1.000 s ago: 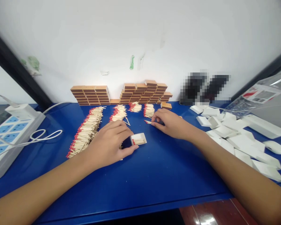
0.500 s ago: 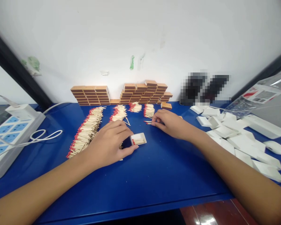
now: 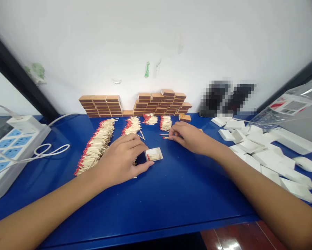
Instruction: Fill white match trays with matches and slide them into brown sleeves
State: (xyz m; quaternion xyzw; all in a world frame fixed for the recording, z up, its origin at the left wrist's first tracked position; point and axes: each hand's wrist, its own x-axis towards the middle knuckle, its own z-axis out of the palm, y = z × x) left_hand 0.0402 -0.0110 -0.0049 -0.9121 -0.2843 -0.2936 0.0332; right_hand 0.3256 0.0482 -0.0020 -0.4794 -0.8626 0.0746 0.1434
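My left hand (image 3: pixel 127 156) grips the left end of a small white matchbox tray (image 3: pixel 159 151) between thumb and fingers. Several red-tipped matches (image 3: pixel 154 156) lie inside that tray. Farther right, my right hand (image 3: pixel 184 135) is closed in a pinch at the ends of loose matches (image 3: pixel 165 137) lying on the blue table (image 3: pixel 168 194). Just beyond it is a small pile of matches (image 3: pixel 166 123). A long row of matches (image 3: pixel 95 146) runs beside and partly behind my left hand, with two shorter piles to its right.
Stacked brown matchboxes (image 3: pixel 101 106) line the wall, with more stacks (image 3: pixel 161 102) to their right. White empty trays (image 3: pixel 262 149) are heaped at the right, by a white mouse (image 3: pixel 306 163). On the left lies a power strip (image 3: pixel 12 149) with a white cable (image 3: pixel 51 151).
Almost nothing differs. Both hands, the tray and the matches stay practically in place; the view has shifted very slightly.
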